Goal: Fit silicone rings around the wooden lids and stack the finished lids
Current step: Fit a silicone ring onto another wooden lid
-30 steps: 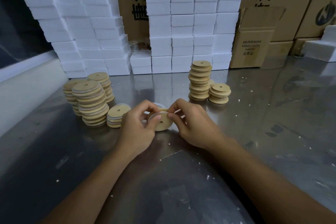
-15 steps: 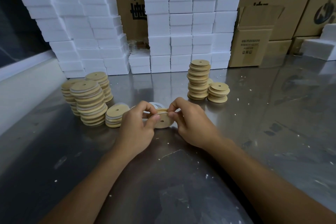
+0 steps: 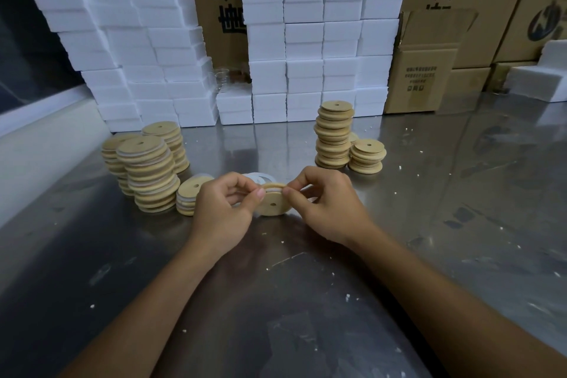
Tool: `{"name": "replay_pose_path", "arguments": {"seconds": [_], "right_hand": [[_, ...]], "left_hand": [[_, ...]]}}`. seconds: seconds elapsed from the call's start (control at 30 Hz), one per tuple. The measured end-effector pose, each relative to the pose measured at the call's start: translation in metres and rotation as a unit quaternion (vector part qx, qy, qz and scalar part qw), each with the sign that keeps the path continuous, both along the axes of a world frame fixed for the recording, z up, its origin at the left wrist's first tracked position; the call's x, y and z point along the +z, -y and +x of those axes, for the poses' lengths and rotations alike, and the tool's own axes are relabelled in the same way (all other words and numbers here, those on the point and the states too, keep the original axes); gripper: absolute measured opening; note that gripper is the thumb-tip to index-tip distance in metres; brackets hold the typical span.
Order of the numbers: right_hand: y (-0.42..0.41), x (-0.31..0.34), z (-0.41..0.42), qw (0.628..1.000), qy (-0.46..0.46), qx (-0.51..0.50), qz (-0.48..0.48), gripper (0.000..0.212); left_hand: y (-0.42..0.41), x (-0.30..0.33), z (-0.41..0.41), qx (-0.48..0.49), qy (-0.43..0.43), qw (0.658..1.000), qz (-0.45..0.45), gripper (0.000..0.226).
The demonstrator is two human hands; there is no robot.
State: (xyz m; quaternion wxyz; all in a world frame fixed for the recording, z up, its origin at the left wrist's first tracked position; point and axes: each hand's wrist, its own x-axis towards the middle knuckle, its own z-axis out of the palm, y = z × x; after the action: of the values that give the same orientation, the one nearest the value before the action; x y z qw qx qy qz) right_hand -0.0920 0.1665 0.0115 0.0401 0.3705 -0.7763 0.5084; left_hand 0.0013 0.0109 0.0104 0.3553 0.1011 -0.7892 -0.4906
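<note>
My left hand [image 3: 221, 212] and right hand [image 3: 329, 206] both pinch the rim of one wooden lid [image 3: 273, 203], thumbs and forefingers curled onto its top edge, holding it on edge just above the steel table [image 3: 460, 224]. A pale silicone ring [image 3: 274, 190] seems to sit in its groove, though I can't tell how fully. I judge the lid light and stiff, the ring soft and stretchy, so the rim is the place to hold. Spare rings [image 3: 256, 178] lie behind; the finished stack [image 3: 152, 175] stands left, bare lids [image 3: 333, 135] right.

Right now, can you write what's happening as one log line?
step: fitting ring | left hand: holds wooden lid | right hand: pinches silicone ring at lid edge | finished stacks: left | bare stacks: right
</note>
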Motion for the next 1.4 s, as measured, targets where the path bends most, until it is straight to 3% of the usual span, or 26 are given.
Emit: {"name": "replay_pose_path", "arguments": {"seconds": [0.17,0.43,0.7,0.87,1.1,1.23,1.4], "right_hand": [[0.0,-0.005,-0.004,0.999,0.032,0.013,-0.016,0.008],[0.0,-0.008,-0.005,0.998,0.04,0.017,-0.034,0.01],[0.003,-0.005,-0.001,0.996,0.041,0.028,-0.072,0.006],[0.005,-0.006,0.0,0.995,0.042,0.025,-0.086,0.009],[0.004,-0.005,0.005,0.996,0.042,0.067,-0.032,0.069],[0.006,-0.004,0.006,0.993,0.079,0.079,-0.026,0.081],[0.003,-0.003,0.006,0.991,0.107,0.078,-0.033,0.079]], "left_hand": [[0.003,-0.005,-0.001,0.008,0.006,1.0,0.017,0.02],[0.0,-0.005,-0.003,-0.015,0.012,0.987,0.161,0.019],[-0.003,0.0,0.003,-0.057,0.017,0.99,0.127,0.028],[-0.007,0.001,0.002,-0.042,0.014,0.983,0.179,0.017],[-0.008,0.01,0.002,-0.01,0.002,0.957,0.289,0.011],[-0.009,0.011,0.003,-0.018,0.006,0.953,0.302,0.01],[-0.008,0.01,0.003,-0.034,0.014,0.95,0.311,0.006]]}}
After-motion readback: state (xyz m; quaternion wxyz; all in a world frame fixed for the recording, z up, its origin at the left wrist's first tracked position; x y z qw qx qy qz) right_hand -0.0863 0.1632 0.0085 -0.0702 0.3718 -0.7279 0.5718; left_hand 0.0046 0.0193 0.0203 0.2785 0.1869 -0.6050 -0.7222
